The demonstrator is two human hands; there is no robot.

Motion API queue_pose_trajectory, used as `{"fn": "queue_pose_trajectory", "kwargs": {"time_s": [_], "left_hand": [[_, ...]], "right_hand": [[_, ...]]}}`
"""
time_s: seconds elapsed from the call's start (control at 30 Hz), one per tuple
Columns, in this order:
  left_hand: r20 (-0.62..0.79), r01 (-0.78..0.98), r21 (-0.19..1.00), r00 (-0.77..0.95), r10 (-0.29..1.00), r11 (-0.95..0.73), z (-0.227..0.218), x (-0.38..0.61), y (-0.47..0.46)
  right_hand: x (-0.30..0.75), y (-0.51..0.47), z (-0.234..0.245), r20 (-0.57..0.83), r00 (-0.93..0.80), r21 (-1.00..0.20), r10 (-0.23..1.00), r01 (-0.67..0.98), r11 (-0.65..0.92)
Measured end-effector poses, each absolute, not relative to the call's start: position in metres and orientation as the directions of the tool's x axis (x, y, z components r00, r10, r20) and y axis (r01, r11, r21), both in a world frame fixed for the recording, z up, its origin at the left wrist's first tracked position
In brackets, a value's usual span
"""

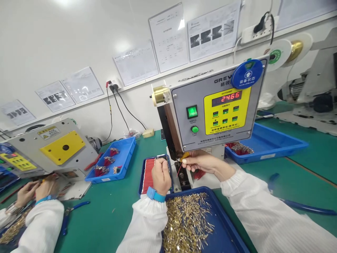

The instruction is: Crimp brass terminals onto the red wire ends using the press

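Note:
My right hand (201, 162) pinches at the working point of the grey crimping machine (196, 93), with a yellow cover on one fingertip. A thin red wire (179, 170) slants down from those fingers in front of the dark tooling (184, 180). Curled closed, my left hand (161, 176) is over a small blue tray of red wires (149, 172); its fingers hide whatever is in them. A blue band (156, 195) circles my left wrist. Below both hands stands a dark blue tray (226, 225) with a heap of brass-coloured pins (184, 221).
Blue-handled pliers (310, 207) lie at the right. Blue bins (284, 140) (126, 151) with bundled red wires stand behind on both sides. At the left a co-worker's hands (39, 189) work by another machine (58, 147), near more blue pliers (68, 214).

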State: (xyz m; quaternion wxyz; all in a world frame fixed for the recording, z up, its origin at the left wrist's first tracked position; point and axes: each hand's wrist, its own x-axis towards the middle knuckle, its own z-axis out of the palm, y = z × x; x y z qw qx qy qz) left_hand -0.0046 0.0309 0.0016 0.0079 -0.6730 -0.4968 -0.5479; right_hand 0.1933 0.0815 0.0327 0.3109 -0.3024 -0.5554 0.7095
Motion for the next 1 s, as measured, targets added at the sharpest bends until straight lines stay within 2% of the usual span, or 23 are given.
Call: {"fn": "queue_pose_trajectory", "kwargs": {"time_s": [0.1,0.27,0.47,0.67,0.8,1.0], "left_hand": [[0.748,0.688,0.509,-0.054,0.662,-0.518,0.003,-0.005,0.032],[0.782,0.692,0.446,0.007,0.623,-0.568,0.003,-0.005,0.036],[0.758,0.701,0.443,0.041,0.651,-0.559,0.001,-0.006,0.040],[0.809,0.724,0.375,0.048,0.585,-0.579,0.003,-0.006,0.038],[0.791,0.740,0.345,0.101,0.603,-0.577,0.003,-0.006,0.037],[0.778,0.724,0.380,0.086,0.622,-0.575,0.001,-0.006,0.037]], "right_hand": [[0.185,0.076,0.023,-0.015,-0.500,-0.983,0.866,-0.152,-0.104],[0.180,0.072,0.018,0.048,-0.416,-0.999,0.908,-0.034,0.038],[0.181,0.072,0.018,0.085,-0.424,-0.996,0.902,-0.048,0.071],[0.173,0.072,0.011,0.096,-0.296,-0.992,0.950,-0.102,0.068],[0.173,0.072,0.011,0.129,-0.336,-0.992,0.933,-0.054,0.118],[0.176,0.072,0.012,0.147,-0.367,-0.984,0.919,0.037,0.172]]}}
